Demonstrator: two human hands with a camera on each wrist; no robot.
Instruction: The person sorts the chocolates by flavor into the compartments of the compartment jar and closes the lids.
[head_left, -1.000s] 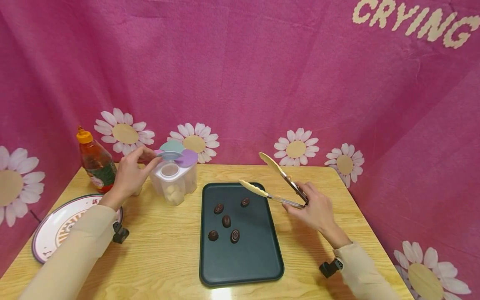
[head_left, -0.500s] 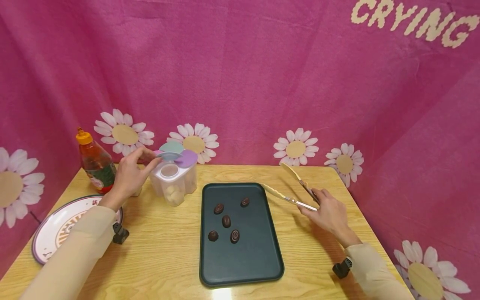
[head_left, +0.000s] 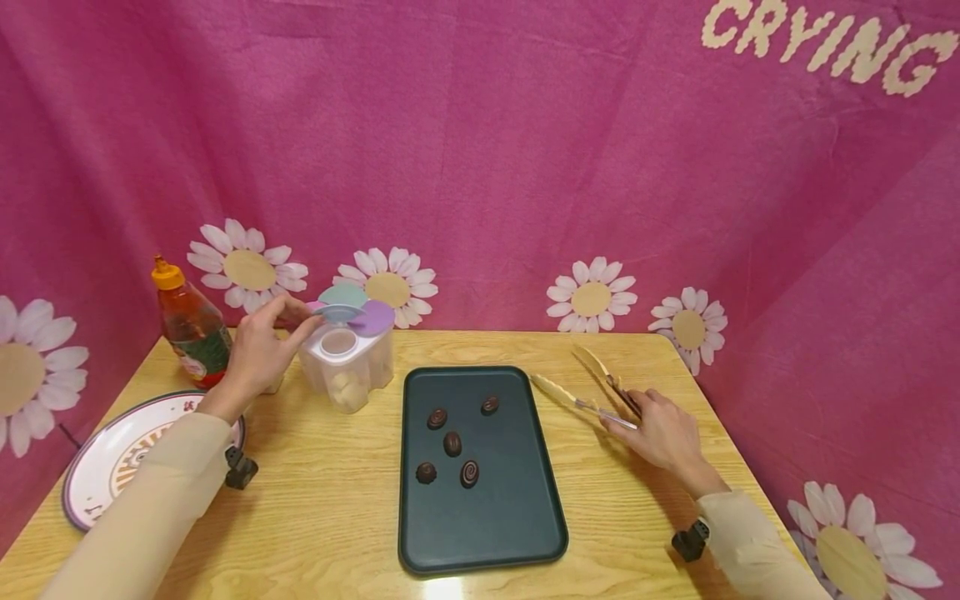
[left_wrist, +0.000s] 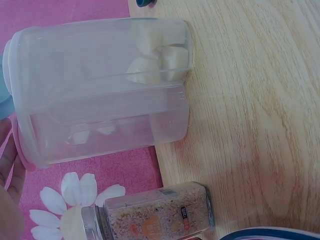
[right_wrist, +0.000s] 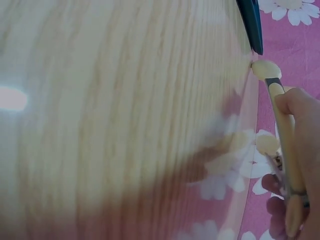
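Observation:
My left hand (head_left: 258, 346) pinches the raised blue flap (head_left: 341, 313) on a clear plastic storage container (head_left: 318, 375). Below the flap, the white lid shows a round opening. Pale chunks (left_wrist: 160, 55) lie in the bottom of one compartment in the left wrist view. On the other side, my right hand (head_left: 663, 429) grips metal tongs (head_left: 558, 392) with cream tips, their arms spread and nothing between them. The tongs are low over the table, just right of a dark baking tray (head_left: 487, 525). Several chocolates (head_left: 469, 473) lie on that tray.
A sauce bottle (head_left: 195, 325) with an orange cap stands at the back left. Nearer is a patterned plate (head_left: 97, 467), partly under my left sleeve. A seasoning jar (left_wrist: 155, 215) stands near the container. Pink cloth (head_left: 480, 167) hangs behind the table.
My right hand has moved right and down with the tongs, from over the tray's far right corner to beside the tray. The left hand stays at the blue flap.

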